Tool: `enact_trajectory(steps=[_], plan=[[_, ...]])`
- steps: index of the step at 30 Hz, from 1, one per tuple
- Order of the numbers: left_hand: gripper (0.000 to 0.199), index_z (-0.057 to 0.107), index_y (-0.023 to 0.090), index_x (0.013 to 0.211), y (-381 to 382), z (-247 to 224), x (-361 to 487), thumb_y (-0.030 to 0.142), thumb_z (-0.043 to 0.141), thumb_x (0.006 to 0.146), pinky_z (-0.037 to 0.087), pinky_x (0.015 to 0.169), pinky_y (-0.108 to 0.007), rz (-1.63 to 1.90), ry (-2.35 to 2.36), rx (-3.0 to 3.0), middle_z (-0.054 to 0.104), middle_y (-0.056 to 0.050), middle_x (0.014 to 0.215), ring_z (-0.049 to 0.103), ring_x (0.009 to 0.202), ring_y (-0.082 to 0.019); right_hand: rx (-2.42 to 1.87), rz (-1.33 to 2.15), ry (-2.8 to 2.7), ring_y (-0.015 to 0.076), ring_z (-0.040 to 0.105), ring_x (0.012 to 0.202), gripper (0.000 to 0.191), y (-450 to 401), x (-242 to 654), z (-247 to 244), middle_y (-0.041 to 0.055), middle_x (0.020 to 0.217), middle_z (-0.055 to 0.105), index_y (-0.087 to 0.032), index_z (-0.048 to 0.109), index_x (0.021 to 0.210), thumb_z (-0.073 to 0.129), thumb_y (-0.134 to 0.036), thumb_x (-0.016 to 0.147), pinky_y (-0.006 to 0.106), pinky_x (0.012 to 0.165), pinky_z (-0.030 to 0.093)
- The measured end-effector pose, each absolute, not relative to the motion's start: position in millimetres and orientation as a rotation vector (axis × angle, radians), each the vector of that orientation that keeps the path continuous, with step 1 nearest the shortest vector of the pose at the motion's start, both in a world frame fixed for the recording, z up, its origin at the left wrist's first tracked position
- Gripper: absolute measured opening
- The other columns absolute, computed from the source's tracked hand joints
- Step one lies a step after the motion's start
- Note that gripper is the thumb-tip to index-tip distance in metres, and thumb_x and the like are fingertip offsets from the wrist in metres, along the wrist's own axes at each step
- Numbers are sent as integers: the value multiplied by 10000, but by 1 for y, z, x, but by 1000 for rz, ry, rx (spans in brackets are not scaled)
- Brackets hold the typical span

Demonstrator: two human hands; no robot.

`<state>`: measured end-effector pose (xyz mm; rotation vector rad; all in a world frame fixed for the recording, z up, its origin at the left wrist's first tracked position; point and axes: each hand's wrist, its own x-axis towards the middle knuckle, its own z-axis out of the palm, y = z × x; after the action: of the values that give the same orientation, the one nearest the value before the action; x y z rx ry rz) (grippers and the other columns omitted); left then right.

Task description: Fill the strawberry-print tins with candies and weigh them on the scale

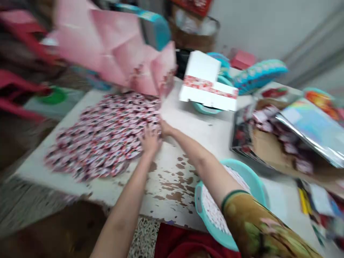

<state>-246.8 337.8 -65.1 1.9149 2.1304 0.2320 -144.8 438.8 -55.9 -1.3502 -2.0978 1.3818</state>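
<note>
Many small pinkish-white printed pieces [107, 129] lie overlapping in rows across the left part of the worn white table [196, 132]; blur hides their exact kind. My left hand [149, 139] rests on the right edge of these rows, its fingers spread flat over them. Just beyond it, my right hand [165, 128] touches the same edge from the side. The fingers of my right hand are mostly hidden and smeared by motion. Large pink folded sheets [118, 46] stand along the far side of the rows.
A turquoise basin [255, 179] of small white-pink pieces sits beneath my right arm. An open carton [260, 143] with a shiny sheet is to the right. A white cut box [202, 71] lies over another basin. Pink chairs [24, 93] are at the left.
</note>
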Motion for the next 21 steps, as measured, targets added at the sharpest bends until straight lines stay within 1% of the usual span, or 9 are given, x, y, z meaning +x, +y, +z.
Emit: enact_trajectory(steps=[2,4,5,8,10,12,14,16,21], plan=[[806,390,183,1583,335,-67,-252,377,659,849,117,1146,-786,344,2093,1918,179,-204,1686,92,1559,-446,-1593,1400,-2087,323,620,1199,1268,434,-142,-51,233,1437,533,-59,192,1600,814,25,499,426,1018,519],[836,389,157,1581,328,-63,-245,455,653,847,118,1145,-787,453,2082,1939,211,-229,1670,112,1547,-471,-1605,1344,-2148,311,639,1159,1250,416,-116,-41,198,1476,501,-165,206,1612,843,0,549,425,971,544],[845,387,142,1581,320,-58,-236,484,642,852,121,1159,-771,511,2059,1953,229,-236,1662,132,1543,-471,-1506,1305,-2181,301,632,1172,1167,398,-93,-33,171,1474,509,-205,265,1597,851,-41,602,423,981,542],[779,435,92,1542,274,-37,-187,496,591,896,206,1228,-643,732,1852,1981,369,-247,1596,279,1513,-411,-1151,1176,-2114,239,613,1194,717,309,6,3,98,1379,598,-261,469,1495,748,-203,836,395,1034,519],[658,518,104,1477,235,-25,-143,471,568,933,301,1233,-554,858,1563,2032,503,-229,1500,406,1457,-361,-1335,1065,-1914,221,649,1088,556,237,84,25,98,1258,660,-238,561,1416,707,-288,882,409,1001,533],[532,591,171,1409,199,-19,-99,439,582,950,367,1211,-531,876,1231,2122,580,-184,1433,477,1412,-338,-1693,874,-1585,220,663,1006,474,167,158,39,105,1158,690,-204,633,1317,693,-340,867,420,946,554],[440,627,228,1366,175,-17,-62,393,594,959,430,1167,-543,860,994,2195,626,-149,1385,528,1369,-335,-1963,670,-1207,217,666,909,491,110,220,47,121,1109,696,-168,654,1261,685,-407,834,416,846,581],[378,653,251,1330,164,-17,-33,346,586,970,502,1095,-543,874,872,2236,676,-132,1309,599,1286,-330,-2084,504,-902,211,663,869,552,73,272,51,132,1104,698,-153,656,1228,697,-487,790,428,826,588],[250,733,272,1176,183,-8,23,278,589,972,618,909,-462,931,732,2307,760,-82,1106,726,1015,-279,-2016,413,-646,233,667,944,713,76,382,53,158,1136,693,-133,647,1192,803,-579,658,498,952,562]])
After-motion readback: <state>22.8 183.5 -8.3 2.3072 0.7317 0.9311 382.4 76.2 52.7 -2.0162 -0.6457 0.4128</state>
